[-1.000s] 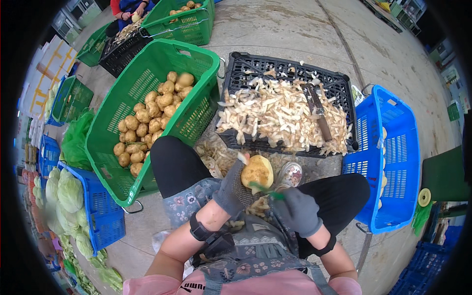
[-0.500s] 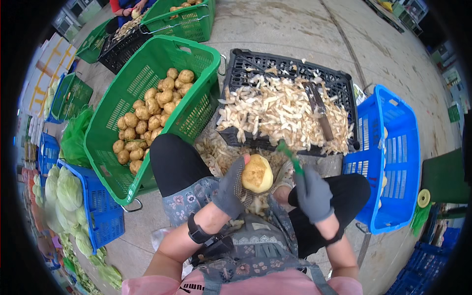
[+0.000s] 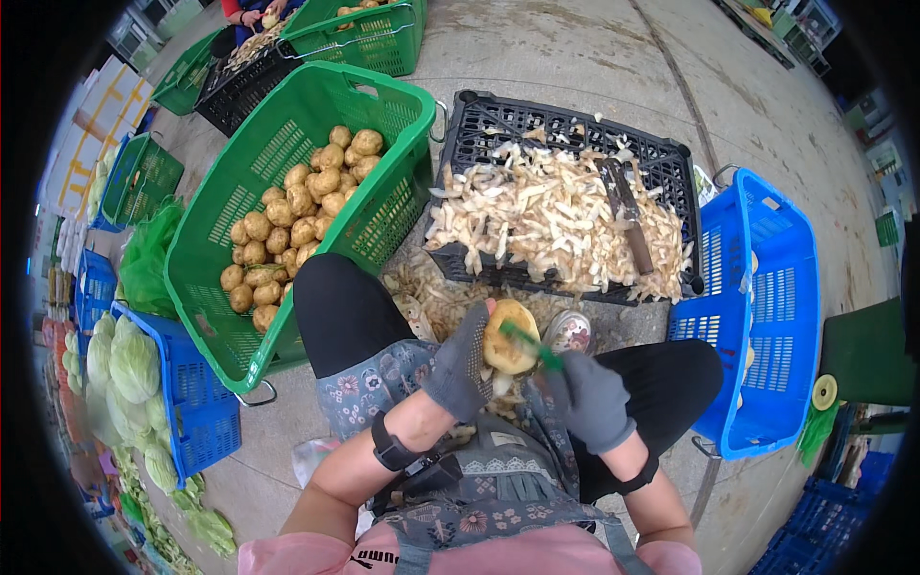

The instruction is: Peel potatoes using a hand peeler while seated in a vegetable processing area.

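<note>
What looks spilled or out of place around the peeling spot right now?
Peelings on the floor lie loose between the black crate and the person's knees, outside the crate where the main heap sits. A knife lies on that heap. Otherwise the left hand holds the potato and the right hand the green peeler.

Four green baskets [image 3: 316, 182], about four blue baskets [image 3: 767, 316], two black crates [image 3: 565, 144].

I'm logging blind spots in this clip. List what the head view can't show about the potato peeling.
- Potato: its left and under sides, behind the gloved left hand.
- Green peeler: blade too small; handle inside the gloved right hand.
- Blue basket: its contents, behind its wall.
- Black crate: floor buried under peels.
</note>
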Demonstrator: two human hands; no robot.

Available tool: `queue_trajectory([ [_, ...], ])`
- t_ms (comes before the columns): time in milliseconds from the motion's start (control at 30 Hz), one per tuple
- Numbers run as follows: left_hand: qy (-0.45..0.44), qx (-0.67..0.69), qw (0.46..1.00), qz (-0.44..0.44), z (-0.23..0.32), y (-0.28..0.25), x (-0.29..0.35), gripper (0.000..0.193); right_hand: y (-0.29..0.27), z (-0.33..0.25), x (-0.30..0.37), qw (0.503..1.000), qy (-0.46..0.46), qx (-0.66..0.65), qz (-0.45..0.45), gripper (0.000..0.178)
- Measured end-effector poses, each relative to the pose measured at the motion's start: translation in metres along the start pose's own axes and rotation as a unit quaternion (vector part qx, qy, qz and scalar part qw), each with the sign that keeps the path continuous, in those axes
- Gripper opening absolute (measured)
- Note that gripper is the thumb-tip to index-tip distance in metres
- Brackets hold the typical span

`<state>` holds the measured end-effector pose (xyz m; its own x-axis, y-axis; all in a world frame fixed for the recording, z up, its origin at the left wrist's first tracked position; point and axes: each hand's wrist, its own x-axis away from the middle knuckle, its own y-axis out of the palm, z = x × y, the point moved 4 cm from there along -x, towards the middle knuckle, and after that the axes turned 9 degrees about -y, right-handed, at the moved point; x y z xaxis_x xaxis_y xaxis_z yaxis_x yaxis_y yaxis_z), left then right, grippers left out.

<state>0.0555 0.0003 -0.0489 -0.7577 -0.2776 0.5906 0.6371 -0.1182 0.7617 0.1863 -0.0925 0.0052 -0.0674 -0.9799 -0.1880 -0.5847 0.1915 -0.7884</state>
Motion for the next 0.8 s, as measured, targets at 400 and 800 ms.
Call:
queue_trajectory([
  [400, 0.124, -0.125, 0.984, -0.013, 0.01, 0.032, 0.017, 0.046, -0.014, 0.029, -0.01, 0.994, 0.074, 0.039, 0.071, 0.019],
  [800, 0.41, -0.424, 0.803, 0.084, 0.013, 0.047, 0.022, 0.036, 0.024, 0.006, 0.018, 0.993, -0.04, -0.068, 0.089, 0.062],
])
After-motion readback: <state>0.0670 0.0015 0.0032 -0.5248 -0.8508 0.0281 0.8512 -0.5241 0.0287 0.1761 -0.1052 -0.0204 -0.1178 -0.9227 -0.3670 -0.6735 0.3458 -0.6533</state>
